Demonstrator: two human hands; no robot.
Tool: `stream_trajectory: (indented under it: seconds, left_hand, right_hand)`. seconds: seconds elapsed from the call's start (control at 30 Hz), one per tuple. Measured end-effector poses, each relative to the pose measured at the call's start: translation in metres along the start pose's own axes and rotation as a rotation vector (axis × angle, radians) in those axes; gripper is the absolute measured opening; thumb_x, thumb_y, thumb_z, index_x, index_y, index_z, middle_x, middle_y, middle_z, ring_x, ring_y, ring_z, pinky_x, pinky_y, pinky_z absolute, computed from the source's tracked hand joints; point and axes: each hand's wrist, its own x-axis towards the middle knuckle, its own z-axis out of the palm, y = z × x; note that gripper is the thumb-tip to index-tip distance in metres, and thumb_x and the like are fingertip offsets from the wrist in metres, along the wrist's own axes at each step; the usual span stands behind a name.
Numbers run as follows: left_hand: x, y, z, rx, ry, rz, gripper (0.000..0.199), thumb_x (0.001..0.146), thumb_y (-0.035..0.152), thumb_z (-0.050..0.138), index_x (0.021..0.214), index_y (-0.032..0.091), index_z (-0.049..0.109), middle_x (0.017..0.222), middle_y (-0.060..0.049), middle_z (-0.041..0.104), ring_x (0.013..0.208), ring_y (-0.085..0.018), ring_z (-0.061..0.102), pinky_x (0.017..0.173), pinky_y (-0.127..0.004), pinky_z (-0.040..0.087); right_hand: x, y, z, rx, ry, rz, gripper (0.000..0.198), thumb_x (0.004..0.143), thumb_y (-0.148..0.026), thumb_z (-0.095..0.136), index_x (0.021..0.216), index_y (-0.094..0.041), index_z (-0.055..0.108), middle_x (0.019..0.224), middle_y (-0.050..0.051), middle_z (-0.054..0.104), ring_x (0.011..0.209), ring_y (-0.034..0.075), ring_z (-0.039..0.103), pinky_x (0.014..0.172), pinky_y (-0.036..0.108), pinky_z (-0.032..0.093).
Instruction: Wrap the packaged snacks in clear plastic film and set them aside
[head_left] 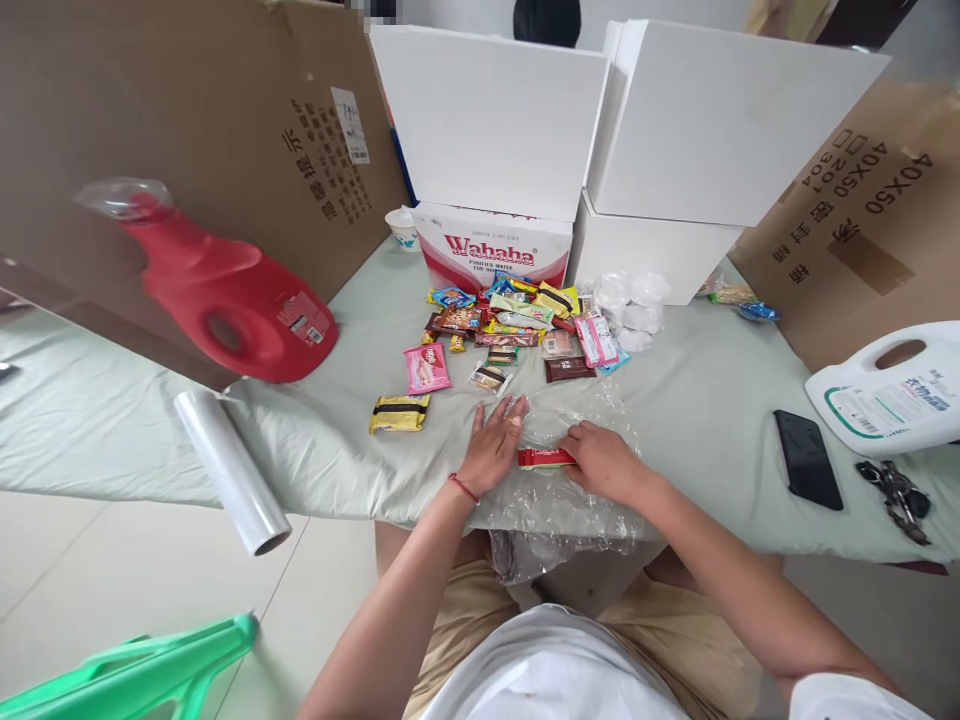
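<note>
A small red snack packet (545, 458) lies across a sheet of clear plastic film (536, 505) at the table's front edge. My right hand (604, 460) has its fingers closed on the packet's right end. Just left of the packet, my left hand (491, 447) rests with fingers stretched out at the film's left side, holding nothing. Beyond both hands is a heap of wrapped snacks (517, 312). A pink packet (427, 369) and a yellow packet (400, 414) lie apart from the heap, to the left.
A roll of plastic film (232, 470) overhangs the front edge at left, near a large red jug (240, 290). White wrapped bundles (634, 305) sit before the white boxes (510, 125). On the right are a phone (808, 460), keys (896, 500) and a white jug (892, 390).
</note>
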Motion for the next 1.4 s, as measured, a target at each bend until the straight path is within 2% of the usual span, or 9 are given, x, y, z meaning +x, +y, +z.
stream_trajectory:
  seconds: [0.2, 0.33, 0.47, 0.57, 0.8, 0.97, 1.1, 1.27, 1.4]
  left_hand:
    - [-0.001, 0.002, -0.001, -0.012, 0.022, 0.025, 0.059, 0.108, 0.043, 0.006, 0.162, 0.03, 0.027, 0.164, -0.002, 0.04, 0.158, -0.019, 0.021, 0.128, -0.061, 0.002]
    - [-0.002, 0.004, -0.004, -0.001, 0.004, 0.016, 0.059, 0.108, 0.041, 0.005, 0.162, 0.031, 0.025, 0.165, -0.002, 0.039, 0.158, -0.019, 0.023, 0.128, -0.062, 0.004]
    - [-0.004, 0.008, 0.0, 0.122, 0.021, 0.055, 0.059, 0.107, 0.046, 0.026, 0.163, 0.027, 0.025, 0.163, -0.007, 0.042, 0.157, -0.025, 0.026, 0.126, -0.066, 0.004]
    - [-0.005, 0.011, 0.003, 0.173, 0.05, 0.076, 0.061, 0.105, 0.047, 0.036, 0.162, 0.028, 0.027, 0.162, -0.007, 0.044, 0.156, -0.027, 0.028, 0.125, -0.068, 0.001]
    - [-0.007, 0.012, 0.001, 0.145, 0.071, 0.089, 0.055, 0.108, 0.046, 0.026, 0.16, 0.031, 0.031, 0.16, -0.003, 0.046, 0.155, -0.024, 0.03, 0.127, -0.066, 0.0]
    - [-0.008, 0.011, 0.0, 0.117, 0.051, 0.082, 0.053, 0.109, 0.045, 0.02, 0.159, 0.033, 0.032, 0.161, 0.0, 0.046, 0.156, -0.022, 0.029, 0.127, -0.064, -0.002]
    - [-0.008, 0.01, -0.002, 0.066, 0.032, 0.085, 0.054, 0.109, 0.046, 0.017, 0.16, 0.036, 0.031, 0.162, 0.002, 0.044, 0.156, -0.022, 0.027, 0.128, -0.063, -0.004]
    - [-0.005, 0.005, -0.001, -0.01, 0.039, 0.057, 0.056, 0.108, 0.046, 0.012, 0.162, 0.034, 0.027, 0.163, 0.0, 0.043, 0.158, -0.021, 0.023, 0.128, -0.062, -0.003]
    - [-0.004, -0.001, -0.001, -0.06, 0.043, 0.03, 0.058, 0.108, 0.042, 0.007, 0.163, 0.031, 0.025, 0.165, -0.002, 0.037, 0.158, -0.019, 0.022, 0.129, -0.06, 0.003]
  right_hand:
    - [-0.005, 0.009, -0.02, 0.11, 0.047, -0.064, 0.011, 0.09, -0.025, 0.07, 0.098, -0.019, 0.068, 0.099, 0.008, 0.066, 0.097, 0.024, 0.055, 0.079, 0.032, 0.041]
    - [0.011, 0.005, -0.009, 0.034, 0.023, -0.062, 0.015, 0.092, -0.026, 0.068, 0.103, -0.017, 0.069, 0.103, 0.01, 0.067, 0.101, 0.027, 0.055, 0.083, 0.036, 0.041]
    - [0.019, 0.012, 0.004, 0.101, -0.01, -0.03, 0.024, 0.09, -0.034, 0.072, 0.107, -0.017, 0.07, 0.102, 0.011, 0.067, 0.099, 0.027, 0.057, 0.084, 0.035, 0.043]
    - [0.029, 0.025, -0.007, 0.241, 0.059, -0.081, 0.041, 0.091, -0.047, 0.071, 0.12, -0.019, 0.068, 0.11, 0.011, 0.067, 0.103, 0.025, 0.06, 0.087, 0.033, 0.046]
    - [0.145, 0.039, -0.053, -0.049, 0.303, 0.177, 0.033, 0.101, -0.03, 0.048, 0.128, -0.019, 0.063, 0.128, 0.014, 0.063, 0.11, 0.028, 0.062, 0.084, 0.034, 0.047]
    - [0.202, 0.031, -0.047, -0.164, 0.241, 0.281, 0.038, 0.104, -0.027, 0.037, 0.134, -0.014, 0.056, 0.131, 0.02, 0.06, 0.104, 0.029, 0.064, 0.08, 0.035, 0.048]
    - [0.173, 0.045, -0.043, -0.118, 0.269, 0.272, 0.037, 0.105, -0.028, 0.036, 0.128, -0.017, 0.063, 0.126, 0.017, 0.062, 0.102, 0.029, 0.064, 0.084, 0.037, 0.046]
    - [0.079, 0.072, -0.044, 0.297, 0.443, 0.026, 0.027, 0.097, -0.036, 0.057, 0.112, -0.019, 0.072, 0.106, 0.011, 0.067, 0.093, 0.024, 0.062, 0.082, 0.034, 0.047]
    - [0.022, 0.08, -0.033, 0.594, 0.278, -0.072, 0.032, 0.092, -0.048, 0.064, 0.102, -0.02, 0.076, 0.088, 0.005, 0.067, 0.078, 0.018, 0.06, 0.072, 0.03, 0.046]
